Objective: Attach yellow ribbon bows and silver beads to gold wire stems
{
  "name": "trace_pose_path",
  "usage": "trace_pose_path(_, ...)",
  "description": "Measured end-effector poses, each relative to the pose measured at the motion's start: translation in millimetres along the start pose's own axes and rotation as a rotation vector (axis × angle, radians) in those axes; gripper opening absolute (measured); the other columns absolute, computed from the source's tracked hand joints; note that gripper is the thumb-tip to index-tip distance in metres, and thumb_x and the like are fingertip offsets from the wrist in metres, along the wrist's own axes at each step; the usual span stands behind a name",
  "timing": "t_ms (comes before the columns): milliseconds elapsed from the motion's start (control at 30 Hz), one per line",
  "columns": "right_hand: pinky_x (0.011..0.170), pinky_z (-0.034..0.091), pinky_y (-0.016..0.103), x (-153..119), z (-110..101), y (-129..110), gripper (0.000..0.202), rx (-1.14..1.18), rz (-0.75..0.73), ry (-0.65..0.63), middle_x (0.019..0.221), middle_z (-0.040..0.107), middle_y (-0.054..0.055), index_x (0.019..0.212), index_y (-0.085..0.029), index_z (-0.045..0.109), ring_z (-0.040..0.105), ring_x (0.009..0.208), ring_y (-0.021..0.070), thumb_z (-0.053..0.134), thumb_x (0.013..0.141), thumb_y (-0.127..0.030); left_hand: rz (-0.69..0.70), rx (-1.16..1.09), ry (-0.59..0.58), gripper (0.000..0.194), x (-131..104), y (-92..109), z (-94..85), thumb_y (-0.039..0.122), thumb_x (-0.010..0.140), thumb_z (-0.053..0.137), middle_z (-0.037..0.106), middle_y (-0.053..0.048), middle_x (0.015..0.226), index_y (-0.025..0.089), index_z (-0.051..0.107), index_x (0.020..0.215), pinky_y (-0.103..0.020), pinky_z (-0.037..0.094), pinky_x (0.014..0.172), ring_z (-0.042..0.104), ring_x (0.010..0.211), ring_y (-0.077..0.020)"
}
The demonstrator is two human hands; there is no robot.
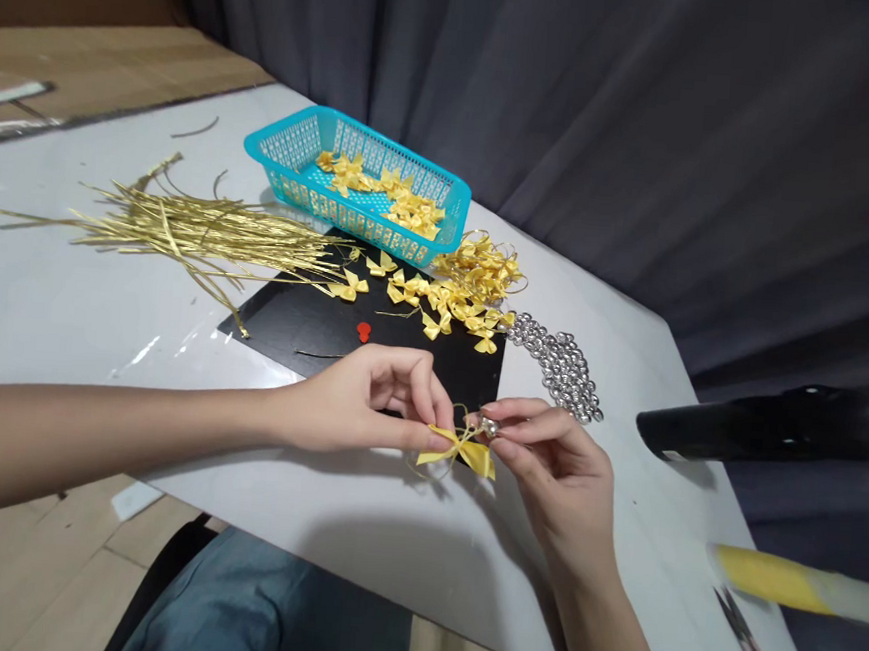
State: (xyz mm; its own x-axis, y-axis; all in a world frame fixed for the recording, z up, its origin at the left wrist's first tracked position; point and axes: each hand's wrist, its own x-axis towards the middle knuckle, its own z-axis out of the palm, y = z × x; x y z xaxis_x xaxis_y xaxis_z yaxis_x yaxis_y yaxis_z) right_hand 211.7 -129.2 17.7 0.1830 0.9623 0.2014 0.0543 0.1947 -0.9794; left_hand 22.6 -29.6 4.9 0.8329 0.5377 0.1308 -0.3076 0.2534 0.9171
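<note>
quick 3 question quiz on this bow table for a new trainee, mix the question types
1. True or false: the blue basket holds yellow bows.
2. What lies closest to the silver bells? A the gold wire ties B the loose bows on the black mat C the scissors
3. Fill in: the left hand and right hand together hold one yellow ____.

Key: 1 true. 2 B. 3 bow; the right fingertips also pinch a small silver bell against it.
</note>
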Motion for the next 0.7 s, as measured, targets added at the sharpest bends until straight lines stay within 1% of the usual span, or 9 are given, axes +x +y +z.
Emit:
trace_pose_path(100,0.076,0.064,0.03,1.1,0.5,2.0,0.012,0.065,0.045,0.002,0.09,0.076,0.002,0.075,-0.025,0.074,0.075,0.081,0.0166,0.079,0.076,-0.014,-0.12,-0.161,0.006,0.031,3.0,-0.5,-2.2,0.009,0.071,0.081,0.069,-0.001,0.079,0.012,0.051,0.068,-0.018,0.053,0.064,0.066,0.068,-0.0065)
trace_pose_path(233,0.073,0.063,0.024,4.2,3.1,3.7,0.01,0.167,0.139,0.04,0.088,0.075,-0.001,0.073,-0.025,0.074,0.075,0.077,0.0144,0.081,0.075,-0.018,-0.224,-0.235,0.044,0.033,6.3,-2.6,-4.7,0.01,0.066,0.085,0.071,0.0,0.078,0.011,0.051,0.066,-0.016,0.052,0.062,0.066,0.065,-0.006)
trace_pose_path(367,0.07,0.063,0.021,7.9,1.0,3.0,0.01,0.219,0.167,0.077,0.082,0.075,-0.001,0.072,-0.025,0.073,0.075,0.076,0.0134,0.083,0.074,-0.025,-0.276,-0.203,0.076,0.032,6.7,-6.0,-6.3,0.01,0.067,0.084,0.071,0.0,0.078,0.011,0.052,0.066,-0.016,0.05,0.059,0.066,0.062,-0.0057)
trace_pose_path(500,0.066,0.061,0.015,10.1,-5.6,-2.3,0.012,0.281,0.136,0.119,0.077,0.075,-0.002,0.072,-0.025,0.072,0.073,0.073,0.0105,0.084,0.073,-0.025,-0.319,-0.131,0.074,0.03,4.6,-10.2,-8.3,0.014,0.069,0.083,0.071,-0.001,0.078,0.012,0.053,0.069,-0.017,0.048,0.055,0.065,0.06,-0.0068)
trace_pose_path(600,0.06,0.057,0.008,10.5,-9.3,-9.4,0.013,0.36,0.106,0.11,0.072,0.074,-0.004,0.071,-0.025,0.072,0.07,0.065,0.0058,0.085,0.072,-0.024,-0.335,-0.082,0.066,0.029,4.0,-12.0,-9.5,0.018,0.069,0.083,0.07,-0.002,0.076,0.012,0.055,0.071,-0.016,0.046,0.053,0.063,0.058,-0.007)
trace_pose_path(700,0.056,0.054,0.005,8.8,-12.1,-17.3,0.016,0.44,0.101,0.081,0.066,0.07,-0.007,0.071,-0.025,0.07,0.066,0.057,0.003,0.086,0.07,-0.024,-0.338,-0.065,0.09,0.029,5.2,-12.0,-10.1,0.021,0.069,0.082,0.069,-0.002,0.074,0.013,0.054,0.07,-0.016,0.044,0.053,0.061,0.057,-0.0067)
